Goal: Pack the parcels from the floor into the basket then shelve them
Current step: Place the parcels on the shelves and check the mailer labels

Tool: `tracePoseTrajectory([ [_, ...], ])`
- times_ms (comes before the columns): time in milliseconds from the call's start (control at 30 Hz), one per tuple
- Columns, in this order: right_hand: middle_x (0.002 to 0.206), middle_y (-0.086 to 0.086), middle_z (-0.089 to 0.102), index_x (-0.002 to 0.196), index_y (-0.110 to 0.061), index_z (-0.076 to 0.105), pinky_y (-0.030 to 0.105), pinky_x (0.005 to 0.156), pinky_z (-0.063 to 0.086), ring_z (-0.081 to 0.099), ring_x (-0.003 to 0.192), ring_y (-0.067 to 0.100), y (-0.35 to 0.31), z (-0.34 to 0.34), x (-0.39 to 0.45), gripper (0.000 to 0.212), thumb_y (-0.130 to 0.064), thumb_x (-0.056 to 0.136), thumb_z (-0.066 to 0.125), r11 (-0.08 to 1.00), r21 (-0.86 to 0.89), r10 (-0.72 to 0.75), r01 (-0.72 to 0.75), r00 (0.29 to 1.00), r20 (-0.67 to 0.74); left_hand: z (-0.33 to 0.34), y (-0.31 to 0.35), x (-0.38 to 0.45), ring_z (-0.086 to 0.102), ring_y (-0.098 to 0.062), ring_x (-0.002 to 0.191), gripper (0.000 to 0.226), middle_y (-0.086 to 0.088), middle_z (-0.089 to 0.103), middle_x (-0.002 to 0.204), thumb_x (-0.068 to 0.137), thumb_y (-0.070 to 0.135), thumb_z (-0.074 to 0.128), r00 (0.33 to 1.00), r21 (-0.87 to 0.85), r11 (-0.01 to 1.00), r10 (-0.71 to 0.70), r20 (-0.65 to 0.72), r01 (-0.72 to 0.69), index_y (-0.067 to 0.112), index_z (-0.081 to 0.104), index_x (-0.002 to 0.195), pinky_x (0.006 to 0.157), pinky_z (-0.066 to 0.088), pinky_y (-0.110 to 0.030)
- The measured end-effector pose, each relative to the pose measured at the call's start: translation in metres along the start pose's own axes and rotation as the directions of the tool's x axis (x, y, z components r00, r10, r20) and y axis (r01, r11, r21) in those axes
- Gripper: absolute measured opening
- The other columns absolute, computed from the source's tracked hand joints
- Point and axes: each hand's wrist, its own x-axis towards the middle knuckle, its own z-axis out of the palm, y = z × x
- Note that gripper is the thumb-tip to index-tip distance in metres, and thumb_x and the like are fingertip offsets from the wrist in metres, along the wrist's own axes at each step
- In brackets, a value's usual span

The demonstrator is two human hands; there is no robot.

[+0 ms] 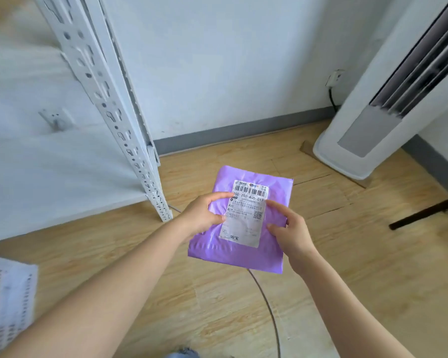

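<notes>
From the head camera we are looking down at one purple parcel (246,220), a flat plastic mailer that we are holding up above the wooden floor (347,293), near the middle of the picture. We are counting one white shipping label (246,215) stuck on its face, with one barcode strip along the top and one small square code at about 3 o'clock on the label.

Our left hand (204,215) is gripping the parcel at its 9 o'clock edge, the thumb lying over the label's left margin and a finger curling across the label's top corner. Our right hand (290,231) is pinching the parcel at its 3 o'clock edge, thumb on top and the other fingers tucked beneath. Both forearms are reaching in from 6 o'clock.

At 10 o'clock from the parcel we are seeing one white metal shelving rack (109,104), its slotted upright running down to the floor, with two shelf boards showing blurred behind it. At 2 o'clock one tall white standing air conditioner (388,99) is sitting in the corner. At 8 o'clock, at the picture's edge, one white perforated basket (8,301) is partly showing. One thin grey cable (267,306) is curving over the floor at 6 o'clock, below the parcel. One dark furniture leg (424,213) is crossing the floor at 3 o'clock.
</notes>
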Motion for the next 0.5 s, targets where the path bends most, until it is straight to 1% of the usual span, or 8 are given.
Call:
tracePoseTrajectory([
  [67, 0.106, 0.001, 0.064, 0.116, -0.034, 0.061, 0.036, 0.085, 0.051, 0.058, 0.096, 0.020, -0.055, -0.009, -0.021, 0.061, 0.010, 0.076, 0.046, 0.999, 0.002, -0.039, 0.039, 0.999, 0.021, -0.032, 0.041, -0.030, 0.031, -0.012, 0.040, 0.057, 0.001, 0.058, 0.085, 0.084, -0.004, 0.057, 0.999, 0.009, 1.000, 0.018, -0.047, -0.018, 0.032, 0.054, 0.128, 0.033, 0.030, -0.014],
  [100, 0.106, 0.002, 0.064, 0.115, -0.034, 0.061, 0.034, 0.083, 0.050, 0.058, 0.095, 0.020, -0.082, -0.014, -0.032, 0.062, 0.010, 0.076, 0.044, 0.998, -0.002, -0.061, 0.061, 0.997, 0.036, -0.047, 0.062, -0.046, 0.032, -0.010, 0.036, 0.057, 0.002, 0.058, 0.087, 0.083, -0.005, 0.057, 0.997, 0.011, 0.999, 0.030, -0.070, -0.030, 0.031, 0.055, 0.127, 0.033, 0.029, -0.013],
  [167, 0.103, 0.005, 0.065, 0.113, -0.034, 0.062, 0.031, 0.075, 0.048, 0.056, 0.087, 0.020, -0.132, -0.023, -0.055, 0.062, 0.010, 0.074, 0.042, 0.995, -0.011, -0.102, 0.103, 0.993, 0.065, -0.076, 0.101, -0.079, 0.036, -0.002, 0.029, 0.059, 0.000, 0.056, 0.107, 0.082, -0.007, 0.056, 0.991, 0.023, 0.998, 0.059, -0.118, -0.057, 0.031, 0.055, 0.127, 0.033, 0.030, -0.012],
  [233, 0.097, 0.006, 0.064, 0.109, -0.035, 0.063, 0.031, 0.071, 0.047, 0.054, 0.080, 0.019, -0.179, -0.030, -0.078, 0.060, 0.009, 0.075, 0.042, 0.990, -0.021, -0.140, 0.142, 0.985, 0.097, -0.100, 0.135, -0.110, 0.038, 0.001, 0.027, 0.060, -0.001, 0.051, 0.114, 0.081, -0.009, 0.055, 0.983, 0.023, 0.997, 0.072, -0.171, -0.069, 0.030, 0.054, 0.127, 0.034, 0.032, -0.012],
  [333, 0.090, 0.009, 0.062, 0.112, -0.030, 0.063, 0.035, 0.071, 0.050, 0.054, 0.075, 0.020, -0.243, -0.041, -0.117, 0.057, 0.010, 0.077, 0.043, 0.981, -0.017, -0.191, 0.196, 0.970, 0.147, -0.133, 0.178, -0.157, 0.047, -0.007, 0.051, 0.060, -0.006, 0.049, 0.103, 0.080, -0.011, 0.056, 0.973, -0.011, 0.997, 0.076, -0.216, -0.080, 0.026, 0.055, 0.127, 0.054, 0.041, -0.019],
  [400, 0.093, 0.011, 0.063, 0.113, -0.023, 0.064, 0.038, 0.076, 0.051, 0.056, 0.077, 0.020, -0.274, -0.044, -0.144, 0.054, 0.013, 0.079, 0.042, 0.977, -0.002, -0.208, 0.212, 0.959, 0.192, -0.149, 0.198, -0.191, 0.047, -0.006, 0.067, 0.059, -0.010, 0.052, 0.104, 0.078, -0.014, 0.057, 0.968, -0.056, 0.996, 0.055, -0.245, -0.071, 0.023, 0.056, 0.125, 0.066, 0.042, -0.025],
  [467, 0.097, 0.011, 0.064, 0.112, -0.022, 0.063, 0.041, 0.081, 0.053, 0.059, 0.080, 0.021, -0.296, -0.042, -0.168, 0.053, 0.015, 0.080, 0.041, 0.977, 0.041, -0.214, 0.210, 0.951, 0.223, -0.163, 0.210, -0.222, 0.052, -0.006, 0.075, 0.060, -0.013, 0.055, 0.118, 0.077, -0.016, 0.057, 0.958, -0.078, 0.993, 0.060, -0.281, -0.085, 0.022, 0.058, 0.123, 0.069, 0.044, -0.021],
  [500, 0.097, 0.011, 0.064, 0.113, -0.021, 0.062, 0.038, 0.079, 0.054, 0.060, 0.078, 0.022, -0.304, -0.040, -0.179, 0.053, 0.016, 0.080, 0.041, 0.974, 0.051, -0.226, 0.220, 0.946, 0.234, -0.169, 0.213, -0.237, 0.055, -0.004, 0.072, 0.060, -0.016, 0.054, 0.126, 0.077, -0.016, 0.057, 0.952, -0.074, 0.993, 0.065, -0.298, -0.091, 0.022, 0.058, 0.123, 0.062, 0.043, -0.015],
])
